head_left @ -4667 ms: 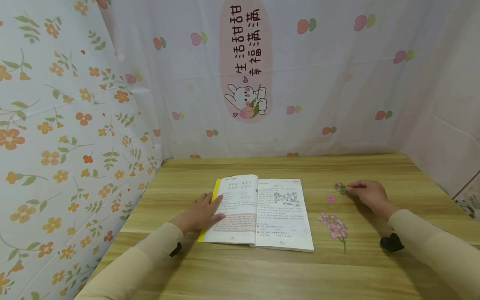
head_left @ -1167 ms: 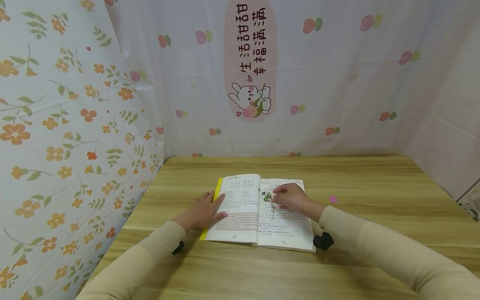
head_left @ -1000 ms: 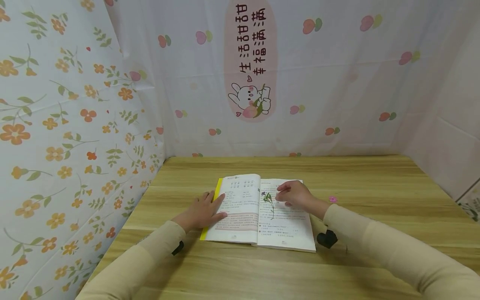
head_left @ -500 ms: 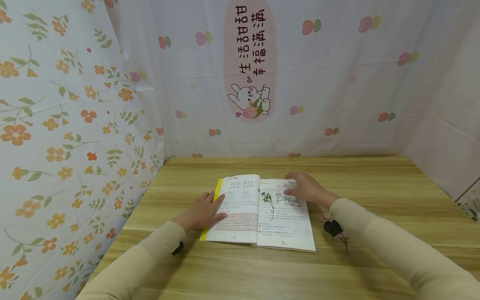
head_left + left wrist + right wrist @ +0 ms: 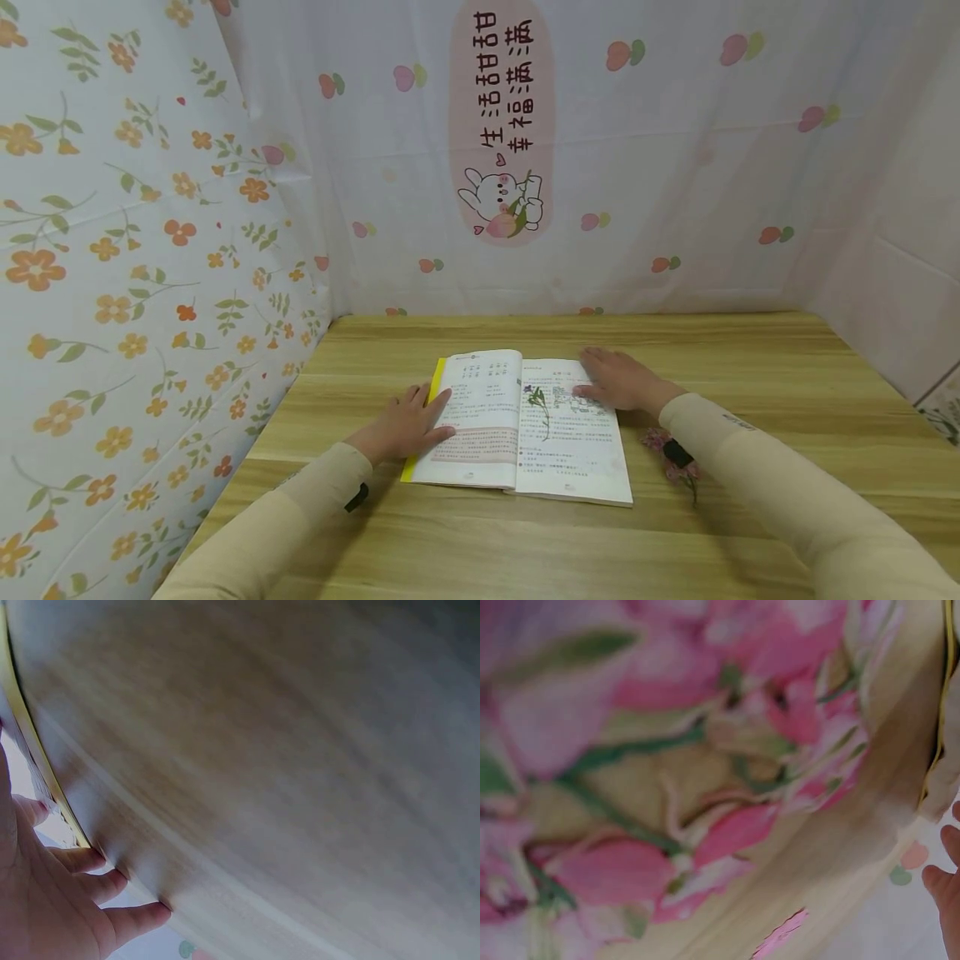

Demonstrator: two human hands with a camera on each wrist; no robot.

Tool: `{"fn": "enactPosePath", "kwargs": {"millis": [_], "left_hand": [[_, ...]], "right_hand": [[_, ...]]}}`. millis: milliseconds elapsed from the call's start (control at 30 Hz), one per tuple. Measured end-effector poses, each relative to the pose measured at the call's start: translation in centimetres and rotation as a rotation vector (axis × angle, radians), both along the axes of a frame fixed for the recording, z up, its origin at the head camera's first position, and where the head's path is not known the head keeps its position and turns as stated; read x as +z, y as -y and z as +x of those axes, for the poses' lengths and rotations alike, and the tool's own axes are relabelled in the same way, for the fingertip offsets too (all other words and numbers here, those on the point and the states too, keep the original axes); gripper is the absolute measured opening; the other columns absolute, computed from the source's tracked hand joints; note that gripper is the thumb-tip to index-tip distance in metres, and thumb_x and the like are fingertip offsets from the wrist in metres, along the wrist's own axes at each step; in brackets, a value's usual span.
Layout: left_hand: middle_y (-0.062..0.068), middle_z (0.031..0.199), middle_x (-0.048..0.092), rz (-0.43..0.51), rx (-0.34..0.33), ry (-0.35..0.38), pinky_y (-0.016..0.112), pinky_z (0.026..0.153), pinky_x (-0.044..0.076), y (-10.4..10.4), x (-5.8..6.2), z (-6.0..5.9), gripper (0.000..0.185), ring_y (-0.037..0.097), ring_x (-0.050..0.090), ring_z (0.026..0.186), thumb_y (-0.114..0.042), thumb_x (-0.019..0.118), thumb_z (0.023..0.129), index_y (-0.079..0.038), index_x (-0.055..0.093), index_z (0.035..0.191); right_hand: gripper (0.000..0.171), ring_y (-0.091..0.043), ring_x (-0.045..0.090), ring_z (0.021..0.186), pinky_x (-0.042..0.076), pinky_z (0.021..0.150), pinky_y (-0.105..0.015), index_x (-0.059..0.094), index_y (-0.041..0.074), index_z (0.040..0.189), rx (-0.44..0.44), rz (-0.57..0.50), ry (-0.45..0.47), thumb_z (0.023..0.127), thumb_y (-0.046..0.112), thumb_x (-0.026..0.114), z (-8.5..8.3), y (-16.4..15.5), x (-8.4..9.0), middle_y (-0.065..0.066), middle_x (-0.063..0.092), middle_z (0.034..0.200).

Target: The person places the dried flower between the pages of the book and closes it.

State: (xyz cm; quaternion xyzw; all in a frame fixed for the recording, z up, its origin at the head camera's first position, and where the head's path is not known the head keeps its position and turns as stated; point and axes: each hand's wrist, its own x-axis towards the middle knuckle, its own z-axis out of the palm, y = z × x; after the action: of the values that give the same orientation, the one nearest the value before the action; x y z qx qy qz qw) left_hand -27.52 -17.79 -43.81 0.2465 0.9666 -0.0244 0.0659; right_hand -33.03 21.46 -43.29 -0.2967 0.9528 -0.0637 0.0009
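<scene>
Table (image 5: 480, 542): wooden top; carries every item listed below.
Pink flower cluster (image 5: 678, 471): lies flat on the table just right of the book's near right corner, partly covered by the right sleeve; fills the blurred right wrist view (image 5: 667, 787).
Left hand (image 5: 408, 425): fingers straight, relaxed, resting flat across the left edge of the open book (image 5: 517, 429); grasps nothing.
Pressed sprig (image 5: 537, 406): green stem with small purple bloom, flat on the right page beside the gutter, clear of both hands.
Right hand (image 5: 618, 382): fingers extended, palm down on the upper right page; grasps nothing.
Backdrop (image 5: 498, 125): printed cloth with rabbit motif behind the table.
</scene>
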Motion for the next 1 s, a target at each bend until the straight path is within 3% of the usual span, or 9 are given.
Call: {"fn": "enactPosePath", "kwargs": {"millis": [267,567,767,1000], "left_hand": [[0.025,0.151,0.028,0.016,0.001,0.012,0.062,0.1,0.032,-0.1,0.2,0.1,0.074,0.041,0.029,0.136,-0.059,0.039,0.098,-0.014,0.025,0.155],[0.025,0.15,0.029,0.01,-0.007,-0.002,0.061,0.099,0.033,0.0,0.1,0.1,0.075,0.041,0.03,0.136,-0.061,0.039,0.098,-0.014,0.025,0.155],[0.025,0.151,0.028,0.008,0.0,0.0,0.062,0.1,0.033,-0.1,0.1,0.1,0.075,0.041,0.029,0.136,-0.06,0.039,0.098,-0.014,0.024,0.155],[0.025,0.151,0.027,0.008,0.002,0.004,0.062,0.1,0.032,-0.1,0.2,0.2,0.075,0.041,0.028,0.136,-0.06,0.038,0.098,-0.014,0.024,0.155]], "right_hand": [[0.084,-0.046,0.026,0.138,0.019,0.106,-0.064,0.029,-0.009,0.148,-0.023,0.05,0.016,0.099,0.059,0.04,0.0,-0.3,-0.4,-0.031,0.03,0.149],[0.082,-0.047,0.033,0.134,0.023,0.105,-0.063,0.038,-0.009,0.143,-0.048,0.003,-0.036,0.096,0.057,0.05,-0.2,-0.3,-0.4,-0.031,0.037,0.145],[0.071,-0.044,0.04,0.13,0.03,0.105,-0.057,0.046,-0.003,0.14,-0.177,-0.257,0.055,0.095,0.05,0.057,-0.2,0.0,0.1,-0.025,0.046,0.141],[0.067,-0.04,0.05,0.118,0.041,0.094,-0.055,0.046,-0.001,0.14,-0.251,-0.6,0.223,0.099,0.053,0.047,0.5,0.5,1.6,-0.023,0.052,0.132]]}}
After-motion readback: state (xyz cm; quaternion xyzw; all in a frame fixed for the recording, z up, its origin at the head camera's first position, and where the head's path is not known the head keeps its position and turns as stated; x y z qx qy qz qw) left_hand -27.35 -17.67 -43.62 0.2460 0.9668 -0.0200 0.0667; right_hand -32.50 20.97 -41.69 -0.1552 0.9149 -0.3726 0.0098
